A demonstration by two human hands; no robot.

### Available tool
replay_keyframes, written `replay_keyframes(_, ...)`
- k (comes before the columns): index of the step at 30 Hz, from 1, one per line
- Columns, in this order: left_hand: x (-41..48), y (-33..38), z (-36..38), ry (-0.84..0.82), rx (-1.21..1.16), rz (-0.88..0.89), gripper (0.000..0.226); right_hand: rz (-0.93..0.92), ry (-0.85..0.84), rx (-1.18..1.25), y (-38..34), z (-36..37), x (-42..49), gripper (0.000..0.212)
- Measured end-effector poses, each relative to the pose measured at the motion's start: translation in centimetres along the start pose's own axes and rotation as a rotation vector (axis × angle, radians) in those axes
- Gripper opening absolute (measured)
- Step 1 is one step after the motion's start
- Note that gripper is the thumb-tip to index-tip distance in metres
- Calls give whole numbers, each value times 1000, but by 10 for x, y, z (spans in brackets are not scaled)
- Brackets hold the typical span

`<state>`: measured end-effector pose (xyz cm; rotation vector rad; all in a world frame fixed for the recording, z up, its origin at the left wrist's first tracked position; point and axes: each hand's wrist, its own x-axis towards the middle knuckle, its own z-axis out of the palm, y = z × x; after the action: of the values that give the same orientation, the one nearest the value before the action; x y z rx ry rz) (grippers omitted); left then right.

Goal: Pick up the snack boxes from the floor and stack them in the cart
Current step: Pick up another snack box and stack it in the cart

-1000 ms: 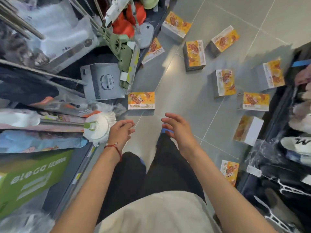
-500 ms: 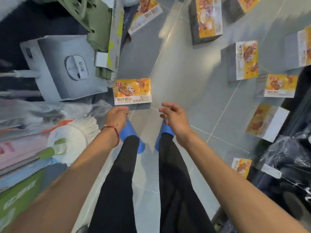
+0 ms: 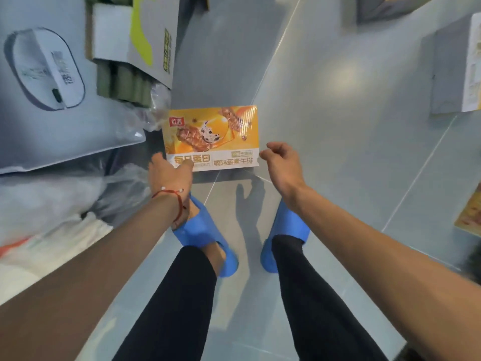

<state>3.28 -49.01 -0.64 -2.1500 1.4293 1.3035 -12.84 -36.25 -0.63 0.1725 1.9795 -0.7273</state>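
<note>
An orange snack box point(image 3: 212, 136) lies on the grey tiled floor just ahead of my feet. My left hand point(image 3: 169, 175) is at its near left corner, thumb laid on the printed face and fingers round the left edge. My right hand point(image 3: 279, 162) hovers at the near right corner with fingers loosely curled, holding nothing; contact with the box is unclear. More snack boxes sit at the top right point(image 3: 390, 9), the right point(image 3: 453, 71) and the right edge point(image 3: 468, 214). The cart is out of view.
On the left stand a grey appliance carton point(image 3: 52, 95), a white and lime cardboard pack point(image 3: 145, 40) with green rolls, and plastic-wrapped goods point(image 3: 57, 194). My blue slippers point(image 3: 205, 235) stand on the tiles, and bare floor stretches to the right.
I have bent lower and the view has closed in on the near box. Both hands moved forward to its near corners, and my left thumb now lies on it.
</note>
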Motion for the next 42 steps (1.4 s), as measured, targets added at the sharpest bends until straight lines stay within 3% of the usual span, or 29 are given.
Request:
replay_keyframes(3,38,0,15,12,-36,-29,81,2,-14,5,7,18,41,50)
replay_keyframes(7,77,3,30,-11,-64,-43,75,16,-110,68,11,41,85,66)
replay_keyframes(11,87,5,37,-20,-78,-88,59,-35,-133,90,13,52,105,21)
replay_keyframes(16,55,2,31,-14,-90,-28,39,45,-106,167,15,45,82,38)
replay_keyframes(25,-65,8,-6,-130,-224,-13,38,154,-71,173,10,-24,-31,76)
replay_keyframes(27,-93,10,-17,-158,-290,-65,42,158,-34,164,1,-43,-66,71)
replay_keyframes(31,-156,23,-37,-164,-444,-84,11,134,-38,174,-15,-86,-129,75)
replay_keyframes(34,-207,28,-52,-168,-481,-18,15,93,-62,191,-24,-121,-171,55)
replay_keyframes(35,-224,30,-58,-171,-508,-23,27,73,-63,184,-29,-133,-186,53)
replay_keyframes(37,-258,34,-70,-188,-568,-48,48,36,-78,167,-40,-154,-216,64)
replay_keyframes(42,-348,56,-105,-221,-625,-70,44,-36,-88,148,-72,-204,-291,90)
